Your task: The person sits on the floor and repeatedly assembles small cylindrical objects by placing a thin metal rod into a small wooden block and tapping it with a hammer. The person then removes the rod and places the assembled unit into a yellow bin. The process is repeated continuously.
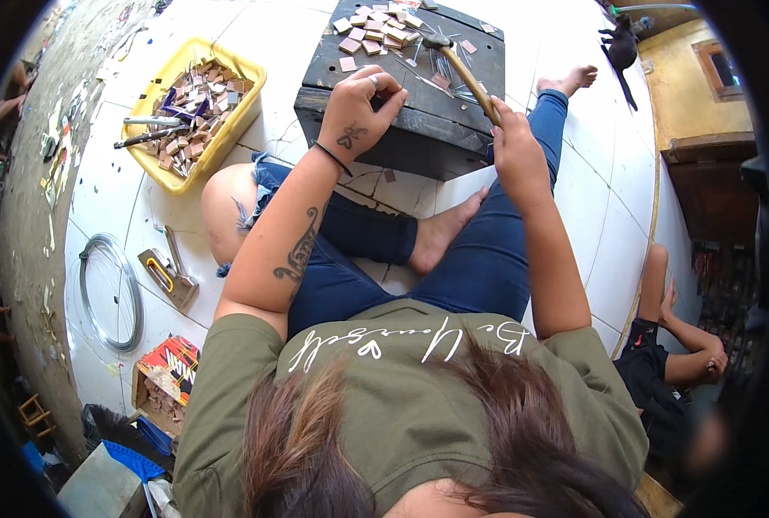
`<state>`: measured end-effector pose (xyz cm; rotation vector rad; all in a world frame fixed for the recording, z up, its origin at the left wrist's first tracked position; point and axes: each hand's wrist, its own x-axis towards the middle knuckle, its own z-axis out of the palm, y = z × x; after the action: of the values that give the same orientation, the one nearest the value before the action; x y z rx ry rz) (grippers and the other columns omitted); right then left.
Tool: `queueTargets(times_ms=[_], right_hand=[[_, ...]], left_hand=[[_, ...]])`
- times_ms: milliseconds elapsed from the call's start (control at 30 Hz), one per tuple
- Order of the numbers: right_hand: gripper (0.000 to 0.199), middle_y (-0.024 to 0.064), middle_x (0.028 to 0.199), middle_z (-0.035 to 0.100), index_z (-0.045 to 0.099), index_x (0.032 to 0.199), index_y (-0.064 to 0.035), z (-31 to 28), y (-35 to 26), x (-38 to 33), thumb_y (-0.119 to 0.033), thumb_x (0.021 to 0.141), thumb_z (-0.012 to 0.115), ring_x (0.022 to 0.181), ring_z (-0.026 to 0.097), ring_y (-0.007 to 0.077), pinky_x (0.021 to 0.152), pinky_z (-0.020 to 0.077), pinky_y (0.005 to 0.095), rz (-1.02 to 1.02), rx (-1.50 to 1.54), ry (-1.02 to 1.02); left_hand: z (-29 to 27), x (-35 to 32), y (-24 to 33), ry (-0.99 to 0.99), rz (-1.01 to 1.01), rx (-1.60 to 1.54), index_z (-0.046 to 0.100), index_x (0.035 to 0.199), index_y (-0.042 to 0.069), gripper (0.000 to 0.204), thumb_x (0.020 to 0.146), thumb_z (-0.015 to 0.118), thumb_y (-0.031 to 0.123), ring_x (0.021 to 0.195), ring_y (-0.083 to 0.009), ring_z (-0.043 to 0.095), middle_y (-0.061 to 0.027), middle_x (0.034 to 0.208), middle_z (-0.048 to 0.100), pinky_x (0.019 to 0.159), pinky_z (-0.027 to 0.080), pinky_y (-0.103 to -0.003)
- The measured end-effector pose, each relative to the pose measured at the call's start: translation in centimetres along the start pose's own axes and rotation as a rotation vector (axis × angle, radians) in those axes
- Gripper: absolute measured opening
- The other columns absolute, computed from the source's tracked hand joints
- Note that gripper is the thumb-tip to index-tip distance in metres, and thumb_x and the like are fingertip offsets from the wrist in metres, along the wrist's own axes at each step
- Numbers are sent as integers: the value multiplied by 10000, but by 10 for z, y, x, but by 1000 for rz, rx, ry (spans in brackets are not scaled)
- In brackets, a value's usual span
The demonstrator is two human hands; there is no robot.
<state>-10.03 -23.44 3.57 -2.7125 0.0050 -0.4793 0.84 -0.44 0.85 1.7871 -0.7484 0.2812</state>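
In front of me stands a black wooden box [332,76], its top serving as a surface. Small square wooden pieces [374,34] lie heaped at its far side, with thin metal pins [471,85] scattered to their right. My right hand [517,148] is wrapped round the end of a hammer [468,76]; the handle slants up and left, and the head rests over or on the box top by the pieces. Over the near left part of the box, my left hand [365,105] is closed in a pinch. Whatever its fingertips hold is too small to make out.
At left sits a yellow basin [255,95] of wooden pieces, with pens across its rim. A wire coil [136,302], a staple gun [173,274] and a cardboard box [142,384] lie nearer. A black cat [623,45] is far right; another person [661,363] sits at right.
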Motion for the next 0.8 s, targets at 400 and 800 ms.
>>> queueTargets(times_ms=[400, 800], right_hand=[[503, 120, 896, 602, 456, 1460, -163, -85, -75, -41, -18, 978, 461, 706, 559, 177, 717, 493, 294, 76, 396, -227], [518, 162, 908, 603, 468, 1449, -147, -92, -73, -33, 13, 957, 472, 740, 565, 219, 764, 485, 319, 104, 382, -324]], left_hand=[[-2, -1, -1, -31, -23, -27, 648, 791, -15, 113, 830, 695, 80, 696, -219, 626, -93, 778, 618, 641, 491, -297], [-1, -1, -1, -18, 6, -17, 644, 776, -13, 109, 828, 693, 70, 679, -230, 623, -94, 766, 613, 636, 494, -308]])
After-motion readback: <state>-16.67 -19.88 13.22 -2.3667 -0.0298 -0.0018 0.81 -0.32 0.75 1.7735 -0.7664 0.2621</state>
